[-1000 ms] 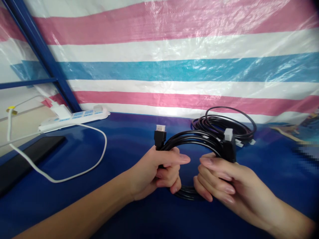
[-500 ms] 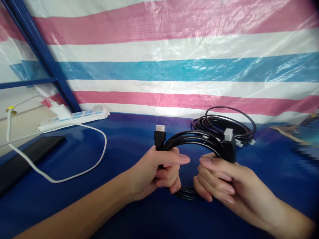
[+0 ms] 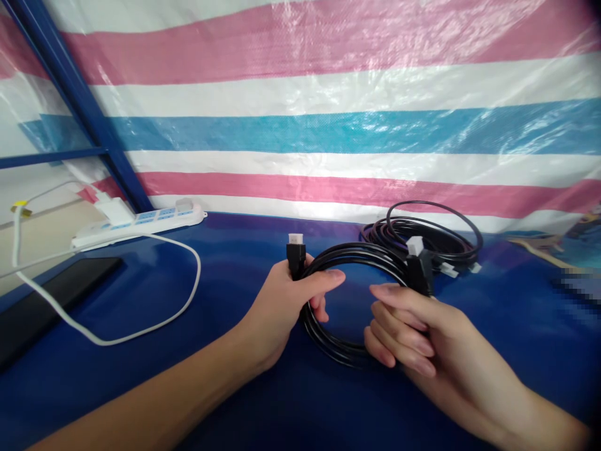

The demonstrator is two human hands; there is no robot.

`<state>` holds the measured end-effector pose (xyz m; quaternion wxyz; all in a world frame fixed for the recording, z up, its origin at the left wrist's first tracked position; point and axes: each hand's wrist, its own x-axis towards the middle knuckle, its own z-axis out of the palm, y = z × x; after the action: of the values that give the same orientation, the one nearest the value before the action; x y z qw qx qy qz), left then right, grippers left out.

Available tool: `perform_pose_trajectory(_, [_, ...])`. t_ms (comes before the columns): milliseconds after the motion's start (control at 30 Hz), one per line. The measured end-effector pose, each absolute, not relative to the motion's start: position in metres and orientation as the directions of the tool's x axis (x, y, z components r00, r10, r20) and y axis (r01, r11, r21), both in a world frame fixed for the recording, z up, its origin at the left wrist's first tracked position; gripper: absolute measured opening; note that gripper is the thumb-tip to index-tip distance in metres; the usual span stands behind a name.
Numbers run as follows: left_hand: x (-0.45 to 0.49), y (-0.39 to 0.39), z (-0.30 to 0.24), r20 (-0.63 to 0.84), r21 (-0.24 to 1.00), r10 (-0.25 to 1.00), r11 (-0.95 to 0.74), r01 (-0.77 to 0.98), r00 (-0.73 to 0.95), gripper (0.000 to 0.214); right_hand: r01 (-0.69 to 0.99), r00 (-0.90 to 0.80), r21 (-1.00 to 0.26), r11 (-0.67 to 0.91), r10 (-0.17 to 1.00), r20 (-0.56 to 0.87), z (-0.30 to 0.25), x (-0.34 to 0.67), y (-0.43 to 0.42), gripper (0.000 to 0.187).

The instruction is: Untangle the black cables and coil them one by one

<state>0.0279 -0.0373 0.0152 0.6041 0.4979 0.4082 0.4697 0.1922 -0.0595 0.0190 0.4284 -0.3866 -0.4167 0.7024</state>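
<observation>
Keep the loops of the coil [image 3: 350, 300] stacked and even, both plugs clear of the bundle, so nothing slips out (a loose grip lets turns spring apart). The left hand [image 3: 286, 307] is curled shut on the coil's left side beside one plug [image 3: 295, 254]. The right hand [image 3: 413, 332], fingers half bent, pinches its right side by the other plug [image 3: 417, 263], above the worktop [image 3: 225, 282] middle.

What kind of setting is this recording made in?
Likely a makeshift work booth: a striped tarp serves as backdrop, a blue-covered table holds a power strip, and both hands hold a coiled cable.
</observation>
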Motion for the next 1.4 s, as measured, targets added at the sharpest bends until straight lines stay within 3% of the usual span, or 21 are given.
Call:
perform_pose_trajectory(133, [0.025,-0.036,0.018,-0.028,0.949,0.969,0.103,-0.299,0.245,0.02,-0.305,-0.274,-0.899,-0.313,0.933,-0.232,0.021,0.198,-0.054,0.057])
perform_pose_trajectory(233, [0.019,-0.035,0.021,0.008,0.919,0.97,0.089,-0.384,0.244,0.034,-0.205,-0.346,-0.895,-0.396,0.885,-0.312,0.024,0.208,-0.049,0.058])
perform_pose_trajectory(367, [0.012,-0.033,0.028,-0.1,0.97,0.788,0.213,-0.117,0.608,0.043,0.058,-0.456,-0.84,-0.539,0.735,-0.503,0.028,0.214,-0.05,0.036])
perform_pose_trajectory(467, [0.011,-0.035,0.03,-0.217,0.97,0.66,0.232,0.08,0.719,0.03,0.091,-0.439,-0.837,-0.54,0.732,-0.52,0.026,0.21,-0.054,0.022])
perform_pose_trajectory(567, [0.015,-0.039,0.026,-0.165,0.986,0.722,0.112,0.121,0.672,0.01,0.05,-0.403,-0.884,-0.465,0.8,-0.444,0.021,0.204,-0.056,0.034])
perform_pose_trajectory(700, [0.023,-0.041,0.017,-0.045,0.988,0.842,-0.043,0.15,0.537,0.015,-0.005,-0.384,-0.932,-0.362,0.861,-0.333,0.017,0.2,-0.055,0.034])
perform_pose_trajectory(833, [0.026,-0.038,0.016,-0.003,0.999,0.932,-0.017,0.052,0.363,0.026,-0.158,-0.307,-0.945,-0.285,0.924,-0.228,0.019,0.2,-0.053,0.016])
perform_pose_trajectory(967, [0.027,-0.035,0.015,-0.034,0.998,0.97,0.044,-0.034,0.239,0.03,-0.199,-0.268,-0.942,-0.27,0.94,-0.212,0.017,0.2,-0.05,0.019])
perform_pose_trajectory(1067, [0.03,-0.036,0.011,-0.099,0.995,0.96,0.101,0.003,0.263,0.027,-0.136,-0.283,-0.951,-0.278,0.931,-0.232,0.012,0.202,-0.047,0.026])
perform_pose_trajectory(1200, [0.037,-0.044,0.012,-0.201,0.979,0.881,0.162,0.126,0.428,0.016,-0.004,-0.332,-0.959,-0.282,0.905,-0.265,0.011,0.21,-0.043,0.042])
perform_pose_trajectory(1300, [0.041,-0.048,0.017,-0.272,0.956,0.843,0.184,0.226,0.463,0.016,0.043,-0.436,-0.934,-0.354,0.835,-0.337,0.018,0.214,-0.046,0.037])
perform_pose_trajectory(1400, [0.041,-0.047,0.019,-0.235,0.963,0.863,0.142,0.23,0.448,0.029,-0.022,-0.522,-0.894,-0.448,0.768,-0.372,0.026,0.213,-0.052,0.03])
